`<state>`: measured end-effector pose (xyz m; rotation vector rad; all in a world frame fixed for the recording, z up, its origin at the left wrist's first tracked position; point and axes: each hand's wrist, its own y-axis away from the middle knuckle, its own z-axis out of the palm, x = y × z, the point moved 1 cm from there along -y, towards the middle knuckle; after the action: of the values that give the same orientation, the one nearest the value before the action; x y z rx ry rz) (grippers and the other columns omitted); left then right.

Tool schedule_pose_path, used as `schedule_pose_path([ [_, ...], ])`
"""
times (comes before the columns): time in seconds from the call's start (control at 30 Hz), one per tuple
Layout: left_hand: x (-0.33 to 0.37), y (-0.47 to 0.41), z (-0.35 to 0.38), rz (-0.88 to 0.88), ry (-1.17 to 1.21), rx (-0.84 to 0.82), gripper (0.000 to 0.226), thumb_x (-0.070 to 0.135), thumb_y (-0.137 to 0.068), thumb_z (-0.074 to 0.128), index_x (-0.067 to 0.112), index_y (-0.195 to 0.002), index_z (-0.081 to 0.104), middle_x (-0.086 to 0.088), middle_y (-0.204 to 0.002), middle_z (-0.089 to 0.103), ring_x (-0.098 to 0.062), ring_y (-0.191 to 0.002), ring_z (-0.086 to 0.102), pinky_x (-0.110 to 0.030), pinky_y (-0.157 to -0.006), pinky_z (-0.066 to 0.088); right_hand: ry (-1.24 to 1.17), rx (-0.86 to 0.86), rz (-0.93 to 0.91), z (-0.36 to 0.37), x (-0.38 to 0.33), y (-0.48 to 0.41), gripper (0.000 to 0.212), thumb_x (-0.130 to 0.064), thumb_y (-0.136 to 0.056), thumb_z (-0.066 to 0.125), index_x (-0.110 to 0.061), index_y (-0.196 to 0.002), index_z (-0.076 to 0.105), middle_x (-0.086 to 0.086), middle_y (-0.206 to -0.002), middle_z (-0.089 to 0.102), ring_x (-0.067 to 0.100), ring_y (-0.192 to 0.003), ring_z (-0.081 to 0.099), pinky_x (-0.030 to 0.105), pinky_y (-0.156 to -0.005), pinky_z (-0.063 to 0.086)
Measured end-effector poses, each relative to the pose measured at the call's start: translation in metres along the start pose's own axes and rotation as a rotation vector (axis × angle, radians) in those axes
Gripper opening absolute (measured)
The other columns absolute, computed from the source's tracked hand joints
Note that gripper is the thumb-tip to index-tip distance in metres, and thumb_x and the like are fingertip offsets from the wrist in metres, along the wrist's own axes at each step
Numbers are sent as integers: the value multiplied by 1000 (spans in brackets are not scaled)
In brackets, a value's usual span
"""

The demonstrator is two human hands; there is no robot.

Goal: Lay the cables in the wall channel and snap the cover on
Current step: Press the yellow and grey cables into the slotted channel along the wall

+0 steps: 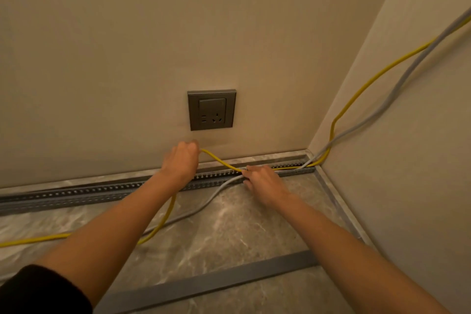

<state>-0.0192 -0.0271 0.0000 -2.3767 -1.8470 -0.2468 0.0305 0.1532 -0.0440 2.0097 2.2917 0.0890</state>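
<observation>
We are crouching in a room corner with both hands on the cabling. Our left hand [181, 163] is curling its fingers round the yellow cable [219, 159], holding it lifted clear of the wall channel [89, 192], just below the grey socket [211, 109]. Our right hand [265, 186] is resting at the channel's front lip, fingers bent, pinching the same yellow cable where it is dropping into the channel. The grey cable [198, 210] is passing just under that hand's thumb; whether the thumb is touching it we cannot tell.

To the right of our right hand, both cables are lying in the channel as far as the corner, then climbing the side wall together. To the left, they are trailing loose over the marble-patterned floor [242, 232], the yellow one crossing under our left forearm.

The perforated channel is running along the foot of the wall, open. Its cover [216, 282], a plain grey strip, is lying flat on the floor nearer us, well apart from the channel.

The socket face is showing a rocker switch above plug slots; any lettering there is too small to read. A black sleeve [38, 290] is covering our left upper arm.
</observation>
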Motion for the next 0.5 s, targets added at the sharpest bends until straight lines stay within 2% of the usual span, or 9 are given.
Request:
schedule_pose_path([
  [0.07, -3, -2, 1, 11, 26, 19, 25, 17, -100, 34, -1, -107, 50, -26, -106, 59, -42, -98, 56, -43, -73, 44, -80, 26, 60, 0, -1, 0, 32, -24, -96, 45, -6, -121, 52, 13, -123, 58, 30, -112, 53, 36, -90, 40],
  [0.17, -8, -4, 9, 8, 2, -7, 26, 18, -100, 34, 1, -108, 51, -26, -109, 59, -42, -100, 56, -43, -77, 44, -126, 50, 63, 2, -2, -5, 41, -24, -95, 48, -11, -133, 44, 11, -129, 52, 30, -119, 47, 37, -94, 39],
  [0.3, -13, -6, 16, 22, -68, -52, 25, 16, -99, 37, 1, -108, 54, -24, -112, 59, -41, -103, 56, -43, -80, 45, -62, -6, 44, 2, -1, -15, 35, -28, -97, 43, -15, -126, 57, 12, -118, 53, 30, -112, 49, 36, -88, 41],
  [0.43, -13, 2, 15, 54, -232, -159, 24, 12, -96, 43, 2, -113, 57, -18, -119, 57, -34, -109, 56, -38, -86, 46, -206, -42, 78, 1, 3, -16, 35, -29, -96, 46, -13, -123, 60, 13, -115, 56, 27, -106, 55, 34, -83, 43],
  [0.5, -8, 7, 11, 134, -347, -117, 28, 8, -93, 47, 4, -119, 54, -15, -126, 50, -30, -116, 50, -35, -89, 45, -234, -54, 103, 0, 1, -19, 36, -28, -95, 48, -12, -124, 59, 13, -115, 56, 28, -105, 56, 33, -83, 43],
])
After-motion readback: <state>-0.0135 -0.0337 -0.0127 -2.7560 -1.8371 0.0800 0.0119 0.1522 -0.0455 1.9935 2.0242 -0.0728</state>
